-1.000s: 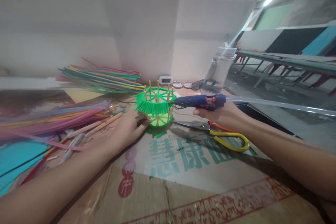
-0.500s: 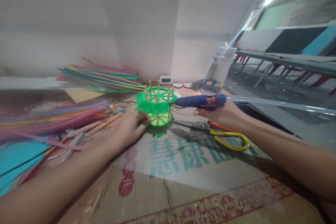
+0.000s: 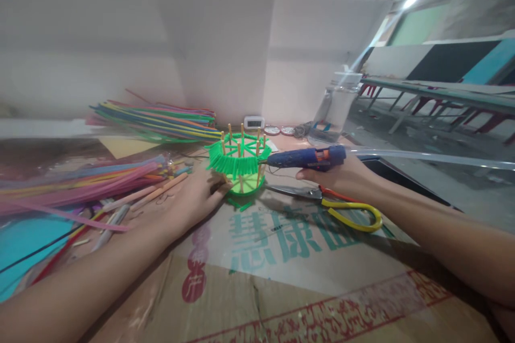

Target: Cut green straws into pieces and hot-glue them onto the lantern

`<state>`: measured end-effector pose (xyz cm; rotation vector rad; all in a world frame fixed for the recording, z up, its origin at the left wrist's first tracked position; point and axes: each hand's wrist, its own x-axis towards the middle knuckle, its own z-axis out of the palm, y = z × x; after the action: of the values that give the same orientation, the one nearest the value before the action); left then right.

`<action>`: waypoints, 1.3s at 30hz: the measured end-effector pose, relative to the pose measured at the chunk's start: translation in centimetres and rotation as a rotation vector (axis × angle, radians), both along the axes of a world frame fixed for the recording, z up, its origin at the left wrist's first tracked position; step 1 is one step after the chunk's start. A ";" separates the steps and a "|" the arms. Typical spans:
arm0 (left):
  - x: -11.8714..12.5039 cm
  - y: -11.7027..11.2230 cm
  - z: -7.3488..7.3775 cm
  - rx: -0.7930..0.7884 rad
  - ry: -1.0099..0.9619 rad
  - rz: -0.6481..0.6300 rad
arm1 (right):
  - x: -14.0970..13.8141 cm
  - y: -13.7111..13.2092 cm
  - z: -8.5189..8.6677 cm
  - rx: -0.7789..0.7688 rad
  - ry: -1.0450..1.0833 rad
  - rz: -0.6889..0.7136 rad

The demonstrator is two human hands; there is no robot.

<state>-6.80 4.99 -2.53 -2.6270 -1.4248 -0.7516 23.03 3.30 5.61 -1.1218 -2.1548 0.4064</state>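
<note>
A small round craft model (image 3: 237, 165) stands on the cardboard, with a green base, upright wooden sticks and a spoked upper ring fringed with short green pipe cleaner pieces. My left hand (image 3: 205, 187) grips the left edge of its base, thumb in front; the other fingertips are partly hidden. A blue hot glue gun (image 3: 301, 157) is in my right hand (image 3: 336, 174), its nozzle at the right end of the green fringe. From its rear runs a long clear glue stick (image 3: 422, 156). Beneath the gun lie scissors (image 3: 352, 214) with yellow and red handles, blades pointing toward the model.
Colourful pipe cleaners (image 3: 161, 118) lie in a bundle at the back left, and more pipe cleaners (image 3: 100, 182) spread nearer. A small digital timer (image 3: 254, 122) and a clear plastic bottle (image 3: 333, 107) stand behind. Green scraps (image 3: 241, 206) lie before the model.
</note>
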 end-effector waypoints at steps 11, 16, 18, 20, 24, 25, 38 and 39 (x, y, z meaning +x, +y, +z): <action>-0.2 0.2 -0.4 -0.011 -0.014 0.001 | 0.1 0.0 0.1 0.003 -0.016 -0.034; -0.2 0.2 -0.4 -0.010 -0.021 -0.004 | 0.1 0.0 -0.2 -0.012 -0.019 -0.075; -0.2 0.2 -0.4 -0.015 -0.022 -0.005 | 0.1 0.0 -0.3 -0.030 -0.023 -0.094; -0.2 0.2 -0.4 -0.013 -0.017 -0.001 | 0.1 0.0 -0.4 -0.024 -0.022 -0.106; -0.1 0.1 -0.4 -0.004 -0.008 0.004 | 0.0 0.0 -0.1 0.007 -0.018 -0.085; -0.1 0.1 -0.4 -0.004 -0.008 0.002 | -0.1 -0.1 0.0 0.015 -0.021 -0.072; 0.0 0.0 -0.1 -0.010 -0.010 0.011 | -0.3 -0.2 0.2 0.035 0.007 -0.122; 0.0 0.0 0.0 -0.008 -0.013 0.009 | -0.3 -0.2 0.2 0.046 -0.007 -0.111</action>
<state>-6.76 4.99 -2.58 -2.6253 -1.4448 -0.7650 22.77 3.11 5.84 -1.2118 -2.0862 0.3020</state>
